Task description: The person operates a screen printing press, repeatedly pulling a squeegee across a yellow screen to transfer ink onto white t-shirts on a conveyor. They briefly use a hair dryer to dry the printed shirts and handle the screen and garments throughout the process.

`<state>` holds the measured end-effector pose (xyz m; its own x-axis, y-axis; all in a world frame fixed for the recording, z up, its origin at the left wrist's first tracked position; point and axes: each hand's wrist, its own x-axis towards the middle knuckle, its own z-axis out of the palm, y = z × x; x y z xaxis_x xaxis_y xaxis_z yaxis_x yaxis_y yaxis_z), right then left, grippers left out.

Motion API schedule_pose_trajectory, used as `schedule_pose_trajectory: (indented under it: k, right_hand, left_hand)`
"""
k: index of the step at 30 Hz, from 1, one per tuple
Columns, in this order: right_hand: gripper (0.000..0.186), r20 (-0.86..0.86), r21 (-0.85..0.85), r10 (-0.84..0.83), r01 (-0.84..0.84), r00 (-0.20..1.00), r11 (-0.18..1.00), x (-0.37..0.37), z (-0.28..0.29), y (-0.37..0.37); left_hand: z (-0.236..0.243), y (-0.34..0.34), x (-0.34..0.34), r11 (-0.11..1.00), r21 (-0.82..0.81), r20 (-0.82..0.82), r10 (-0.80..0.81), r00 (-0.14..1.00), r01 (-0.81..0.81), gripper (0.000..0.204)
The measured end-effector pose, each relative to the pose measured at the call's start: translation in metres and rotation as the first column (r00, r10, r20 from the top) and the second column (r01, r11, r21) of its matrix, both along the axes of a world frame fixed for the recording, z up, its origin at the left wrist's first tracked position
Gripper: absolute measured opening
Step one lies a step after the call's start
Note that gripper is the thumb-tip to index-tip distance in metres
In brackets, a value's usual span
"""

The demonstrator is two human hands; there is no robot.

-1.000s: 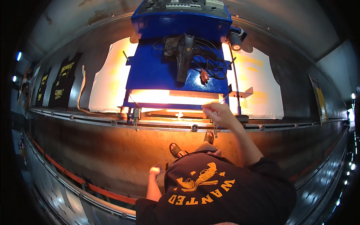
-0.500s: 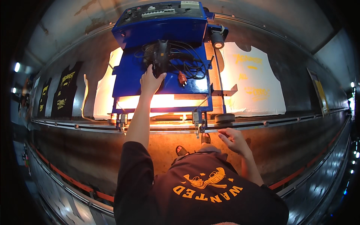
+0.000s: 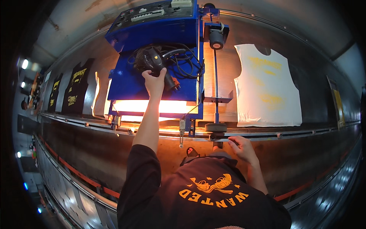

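Note:
My left hand (image 3: 154, 79) grips a black hair-dryer-like blower (image 3: 154, 61), which lies with coiled black cable and a red plug (image 3: 176, 84) on the top of a blue wheeled machine (image 3: 131, 87). A glowing heater strip (image 3: 148, 107) shows below that top. My right hand (image 3: 240, 147) is curled at the metal rail (image 3: 263, 137) near a round wheel (image 3: 214, 127); what its fingers hold, if anything, is unclear. Right of the machine lies a white shirt (image 3: 268, 99) with faint yellow print.
Black shirts with yellow prints (image 3: 74, 91) lie to the left. A control panel (image 3: 146, 13) tops the machine, with a motor (image 3: 216, 36) at its right. A yellow-edged frame (image 3: 335, 103) stands far right. My sandaled feet (image 3: 192, 152) are below the rail.
My left hand has risen from low down onto the blower, which has turned. My right hand has dropped from the machine to the rail. The machine has shifted left, covering the left white shirt.

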<state>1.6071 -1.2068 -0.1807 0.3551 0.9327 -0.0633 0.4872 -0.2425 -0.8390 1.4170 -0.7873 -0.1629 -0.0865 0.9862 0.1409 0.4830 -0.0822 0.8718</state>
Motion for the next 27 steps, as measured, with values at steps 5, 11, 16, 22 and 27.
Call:
schedule_pose_trajectory:
  k: [5, 11, 16, 22, 27]
  right_hand:
    - [0.027, -0.030, -0.026, 0.149, -0.150, 0.988, 0.988, 0.036, 0.004, 0.011]
    - [0.027, -0.008, -0.011, 0.234, -0.234, 0.972, 0.972, 0.078, -0.008, -0.010]
    - [0.026, -0.024, -0.071, 0.361, -0.362, 0.932, 0.929, 0.106, -0.002, -0.035]
    - [0.024, -0.027, -0.108, 0.283, -0.284, 0.959, 0.953, 0.152, 0.000, -0.082]
    - [0.025, 0.001, -0.148, 0.329, -0.326, 0.944, 0.934, 0.189, -0.017, -0.115]
  left_hand:
    - [0.009, -0.018, 0.025, 0.995, -0.095, -0.055, 0.032, 0.998, -0.037, 0.077]
    - [-0.006, -0.039, 0.045, 0.993, -0.115, -0.047, -0.031, 0.998, 0.025, 0.062]
    - [-0.036, -0.046, 0.033, 0.975, 0.195, -0.243, 0.155, 0.957, -0.109, 0.060]
    - [-0.032, -0.159, 0.023, 0.981, 0.153, 0.124, 0.100, 0.987, -0.118, 0.050]
    - [-0.052, -0.315, 0.010, 0.964, -0.018, 0.330, 0.256, 0.909, -0.265, 0.031]
